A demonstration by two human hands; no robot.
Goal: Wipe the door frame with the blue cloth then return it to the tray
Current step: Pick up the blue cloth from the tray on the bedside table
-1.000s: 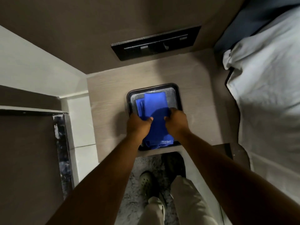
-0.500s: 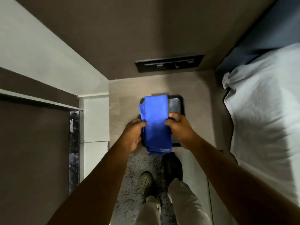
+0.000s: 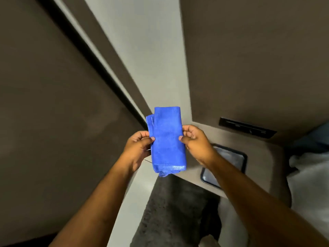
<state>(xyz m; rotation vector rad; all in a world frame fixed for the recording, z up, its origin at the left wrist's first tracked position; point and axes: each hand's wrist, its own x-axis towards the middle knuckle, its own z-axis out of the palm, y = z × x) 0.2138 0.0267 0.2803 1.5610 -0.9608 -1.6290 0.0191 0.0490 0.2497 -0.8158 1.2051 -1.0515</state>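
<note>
A folded blue cloth [image 3: 167,139] is held up in the air between both hands. My left hand [image 3: 138,148] pinches its left edge and my right hand [image 3: 195,141] pinches its right edge. The dark-rimmed tray [image 3: 243,158] lies on the beige shelf to the right, partly hidden by my right forearm, with nothing visible in it. The pale door frame [image 3: 142,56] runs diagonally from the upper left down behind the cloth, with a dark strip along its left side and a brown door panel [image 3: 53,104] beyond.
A black wall panel with switches [image 3: 247,127] sits above the shelf on the right. White bedding [image 3: 309,175] fills the right edge. Dark speckled floor [image 3: 170,211] shows below between my arms.
Both hands have lifted the cloth out of the tray and carried it up and left toward the door frame. The view has swung left, so the tray now sits to the right.
</note>
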